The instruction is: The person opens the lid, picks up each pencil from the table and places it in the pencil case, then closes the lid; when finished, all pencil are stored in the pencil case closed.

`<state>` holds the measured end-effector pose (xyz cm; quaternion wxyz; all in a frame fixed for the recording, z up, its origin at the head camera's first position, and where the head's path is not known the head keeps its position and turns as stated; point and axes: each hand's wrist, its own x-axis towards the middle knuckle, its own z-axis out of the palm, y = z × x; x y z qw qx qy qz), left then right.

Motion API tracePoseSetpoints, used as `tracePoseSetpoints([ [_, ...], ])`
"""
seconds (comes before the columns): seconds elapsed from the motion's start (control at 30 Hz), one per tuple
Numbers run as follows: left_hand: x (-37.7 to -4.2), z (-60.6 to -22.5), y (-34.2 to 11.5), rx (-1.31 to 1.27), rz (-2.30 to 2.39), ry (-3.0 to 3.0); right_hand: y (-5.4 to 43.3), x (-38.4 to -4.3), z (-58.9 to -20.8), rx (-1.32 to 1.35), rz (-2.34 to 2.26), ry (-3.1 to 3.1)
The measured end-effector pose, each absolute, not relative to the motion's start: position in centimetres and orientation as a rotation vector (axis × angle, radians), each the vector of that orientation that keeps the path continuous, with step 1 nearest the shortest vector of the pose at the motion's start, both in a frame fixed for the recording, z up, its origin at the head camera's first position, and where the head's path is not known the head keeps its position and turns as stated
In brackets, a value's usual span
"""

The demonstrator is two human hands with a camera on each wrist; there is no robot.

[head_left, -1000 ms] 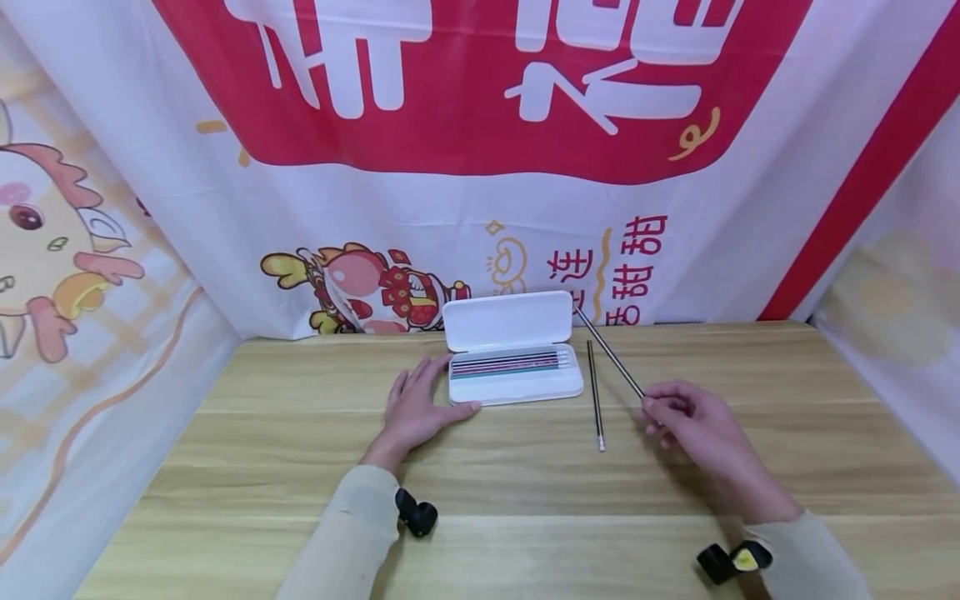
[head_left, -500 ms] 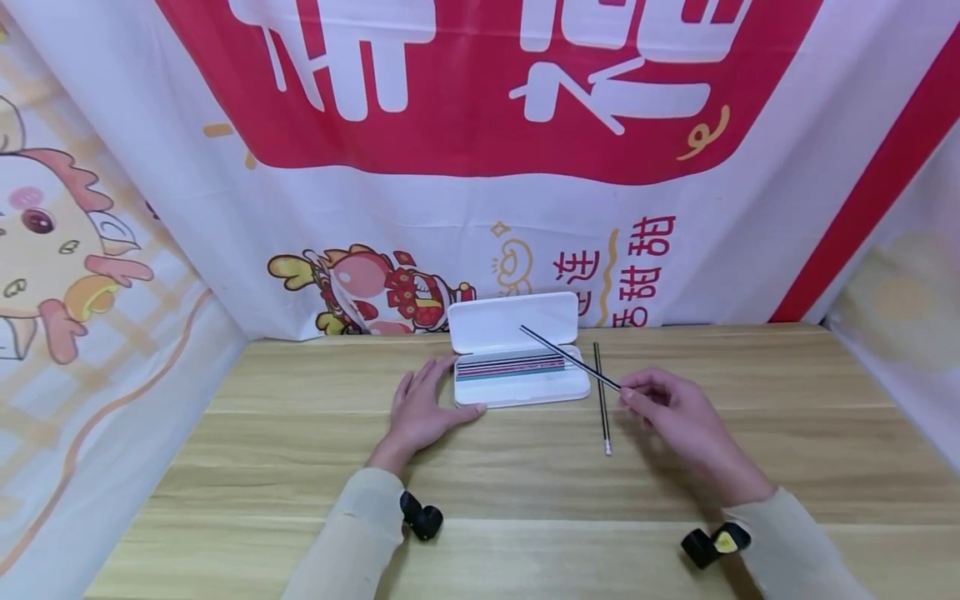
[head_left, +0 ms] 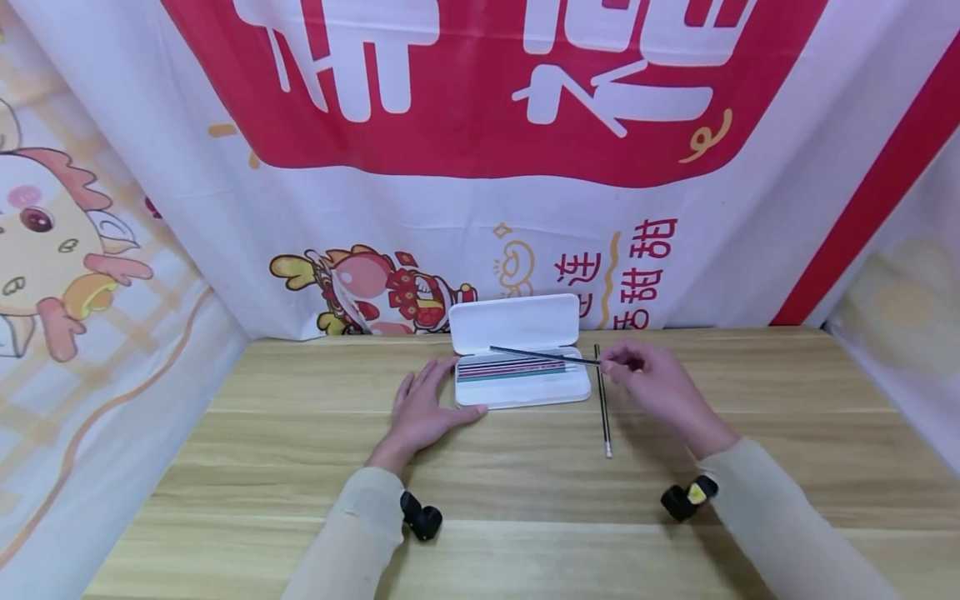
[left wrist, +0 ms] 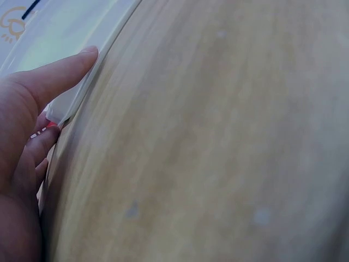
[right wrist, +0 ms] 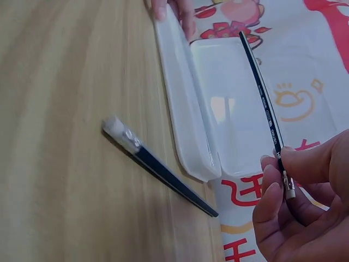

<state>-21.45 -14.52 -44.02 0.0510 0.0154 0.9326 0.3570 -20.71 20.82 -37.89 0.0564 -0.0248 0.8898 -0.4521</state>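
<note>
A white pencil case [head_left: 525,394] lies with its lid [head_left: 514,325] raised at the back. Inside, several pencils [head_left: 498,370] lie side by side. My left hand [head_left: 423,414] rests at the case's left end, fingers spread, its thumb [left wrist: 60,76] along the front edge in the left wrist view. With thumb and fingers, my right hand [head_left: 654,387] pinches a dark striped pencil [right wrist: 267,106] near its eraser end. That pencil slants over the pencils in the case, tip to the left. A second dark pencil [head_left: 604,417] lies on the table right of the case, eraser toward me.
The wooden table [head_left: 517,483] stretches in front of the case. Behind it hangs a white and red printed cloth [head_left: 465,208], close to the raised lid. Another printed cloth [head_left: 105,333] forms the left side. Black wrist cameras [head_left: 422,517] sit on both sleeves.
My right hand has moved left and away from me, swinging the held pencil from the case's right side to over its pencils. The left hand has stayed at the case.
</note>
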Motion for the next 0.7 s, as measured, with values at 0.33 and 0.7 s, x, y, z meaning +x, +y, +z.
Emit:
tracePoseSetpoints([
  [0.33,-21.3,-44.3,-14.9,0.027,1.08,2.841,17.8,-25.1,-38.6,-0.147,-1.249,2.774],
  [0.7,-21.4,-44.1,-14.8,0.058,1.113,2.855,16.7,-27.0,-41.0,-0.158,-1.25,2.841],
])
